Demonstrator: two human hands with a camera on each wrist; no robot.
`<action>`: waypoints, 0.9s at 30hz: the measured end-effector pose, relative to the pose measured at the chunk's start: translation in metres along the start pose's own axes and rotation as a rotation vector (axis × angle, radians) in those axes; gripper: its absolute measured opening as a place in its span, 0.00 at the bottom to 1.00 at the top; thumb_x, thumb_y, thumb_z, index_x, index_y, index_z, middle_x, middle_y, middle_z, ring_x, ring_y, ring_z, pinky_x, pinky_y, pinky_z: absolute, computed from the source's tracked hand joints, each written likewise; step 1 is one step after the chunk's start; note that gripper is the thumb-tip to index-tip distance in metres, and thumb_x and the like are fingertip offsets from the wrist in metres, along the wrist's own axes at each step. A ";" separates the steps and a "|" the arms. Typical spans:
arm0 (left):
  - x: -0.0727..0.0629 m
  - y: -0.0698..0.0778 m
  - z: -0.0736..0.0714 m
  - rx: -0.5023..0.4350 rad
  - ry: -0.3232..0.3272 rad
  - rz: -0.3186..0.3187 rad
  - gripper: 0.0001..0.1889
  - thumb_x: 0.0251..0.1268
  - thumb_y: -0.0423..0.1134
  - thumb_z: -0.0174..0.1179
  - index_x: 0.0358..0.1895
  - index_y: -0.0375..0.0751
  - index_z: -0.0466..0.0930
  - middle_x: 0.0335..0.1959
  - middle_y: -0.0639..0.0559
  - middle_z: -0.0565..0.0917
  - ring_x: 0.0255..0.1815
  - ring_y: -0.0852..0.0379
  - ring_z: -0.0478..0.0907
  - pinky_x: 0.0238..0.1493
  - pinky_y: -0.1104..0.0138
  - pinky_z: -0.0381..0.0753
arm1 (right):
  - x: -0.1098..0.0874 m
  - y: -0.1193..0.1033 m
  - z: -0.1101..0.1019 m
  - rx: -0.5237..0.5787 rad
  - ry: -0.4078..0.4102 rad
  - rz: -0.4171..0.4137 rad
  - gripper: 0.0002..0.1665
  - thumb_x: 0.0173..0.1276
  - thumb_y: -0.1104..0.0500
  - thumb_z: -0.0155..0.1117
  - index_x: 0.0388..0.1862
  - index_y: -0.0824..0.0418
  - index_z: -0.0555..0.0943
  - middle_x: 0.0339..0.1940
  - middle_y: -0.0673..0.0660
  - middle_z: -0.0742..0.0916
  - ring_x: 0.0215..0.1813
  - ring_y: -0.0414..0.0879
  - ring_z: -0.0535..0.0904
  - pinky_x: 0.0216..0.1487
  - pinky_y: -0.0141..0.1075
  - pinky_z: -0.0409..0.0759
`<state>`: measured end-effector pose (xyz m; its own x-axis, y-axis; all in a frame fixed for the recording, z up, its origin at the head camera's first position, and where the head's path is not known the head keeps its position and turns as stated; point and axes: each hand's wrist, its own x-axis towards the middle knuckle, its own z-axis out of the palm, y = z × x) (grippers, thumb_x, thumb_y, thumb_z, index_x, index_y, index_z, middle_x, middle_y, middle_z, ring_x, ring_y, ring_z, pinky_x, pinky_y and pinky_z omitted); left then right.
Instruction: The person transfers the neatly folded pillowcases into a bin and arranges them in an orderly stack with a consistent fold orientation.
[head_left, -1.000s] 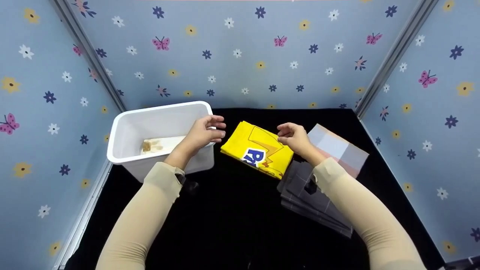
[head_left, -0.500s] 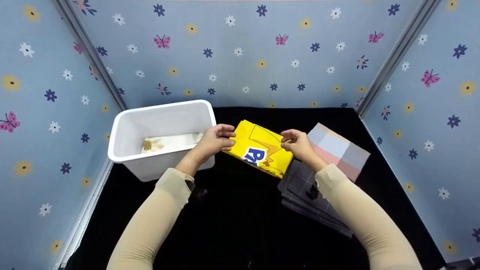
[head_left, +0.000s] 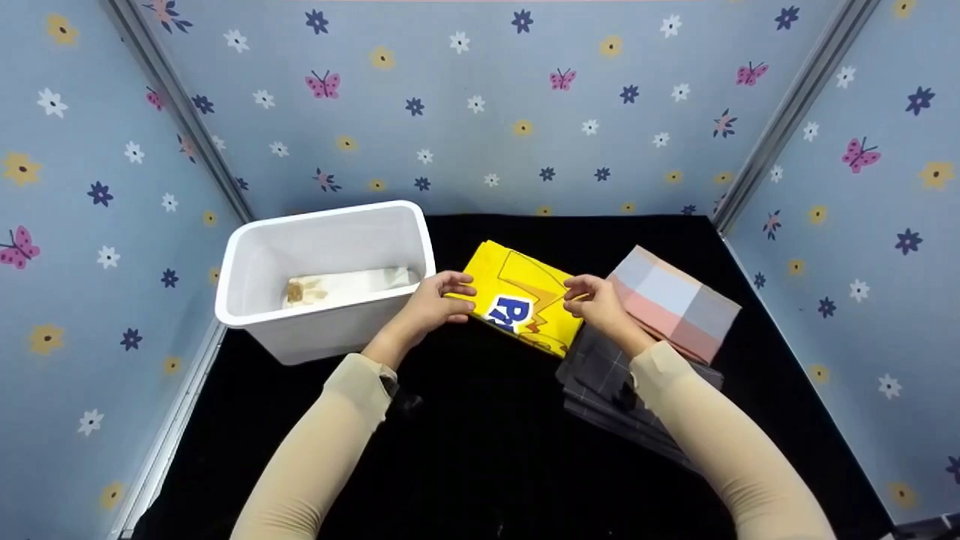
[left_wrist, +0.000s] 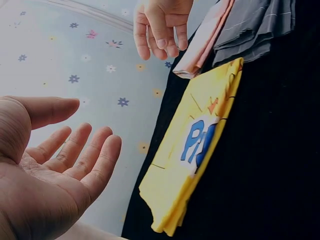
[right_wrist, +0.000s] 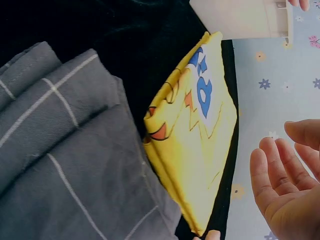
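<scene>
A folded yellow cloth [head_left: 517, 300] with blue-and-white lettering and an orange print lies on the black surface, between my two hands. My left hand [head_left: 439, 300] hovers at its left corner, fingers loosely bent and thumb apart; in the left wrist view the left palm [left_wrist: 65, 170] holds nothing. At the cloth's right edge is my right hand [head_left: 600, 304], its fingers overlapping the yellow in the head view. The right wrist view has the right hand [right_wrist: 287, 185] with relaxed, spread fingers and nothing in them.
A white bin [head_left: 330, 322] stands at the left, with a pale item with a brown patch [head_left: 345, 285] inside. To the right lie a folded pink, white and grey checked cloth [head_left: 679, 296] and folded dark grey cloth [head_left: 600, 375], partly under my right forearm. Flower-patterned walls surround the black table.
My left hand has moved from over the bin's rim rightward and down to the yellow cloth's left corner. My right hand has come slightly lower and right. The cloths stay in place.
</scene>
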<state>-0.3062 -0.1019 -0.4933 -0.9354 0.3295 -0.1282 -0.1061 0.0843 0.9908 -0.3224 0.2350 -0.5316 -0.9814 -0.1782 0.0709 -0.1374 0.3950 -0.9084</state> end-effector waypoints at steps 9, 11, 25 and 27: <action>0.003 -0.024 0.002 0.035 0.024 -0.022 0.28 0.68 0.23 0.64 0.72 0.28 0.74 0.63 0.33 0.84 0.57 0.44 0.86 0.51 0.61 0.92 | -0.008 0.014 0.006 -0.009 0.012 0.049 0.23 0.75 0.72 0.66 0.67 0.74 0.80 0.54 0.74 0.87 0.47 0.48 0.89 0.44 0.29 0.87; 0.004 -0.029 0.001 0.041 0.042 -0.023 0.28 0.68 0.23 0.64 0.71 0.28 0.74 0.62 0.33 0.85 0.56 0.45 0.86 0.52 0.59 0.92 | -0.010 0.017 0.007 -0.013 0.016 0.045 0.23 0.75 0.72 0.67 0.67 0.75 0.80 0.54 0.74 0.87 0.47 0.48 0.88 0.45 0.31 0.88; 0.015 -0.058 0.005 0.067 0.166 -0.004 0.26 0.68 0.24 0.63 0.70 0.26 0.75 0.67 0.24 0.79 0.49 0.53 0.85 0.47 0.66 0.88 | -0.017 0.036 0.015 0.008 0.055 0.110 0.26 0.75 0.73 0.66 0.70 0.77 0.77 0.57 0.75 0.85 0.52 0.54 0.86 0.48 0.32 0.89; 0.018 -0.062 0.005 0.079 0.196 0.003 0.26 0.68 0.24 0.63 0.70 0.27 0.75 0.67 0.24 0.78 0.51 0.50 0.85 0.45 0.69 0.86 | -0.016 0.039 0.016 -0.001 0.076 0.123 0.27 0.73 0.73 0.67 0.70 0.77 0.77 0.58 0.74 0.85 0.54 0.57 0.86 0.47 0.30 0.87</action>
<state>-0.3144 -0.0962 -0.5574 -0.9842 0.1415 -0.1063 -0.0833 0.1600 0.9836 -0.3095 0.2391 -0.5746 -0.9982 -0.0596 -0.0102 -0.0152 0.4106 -0.9117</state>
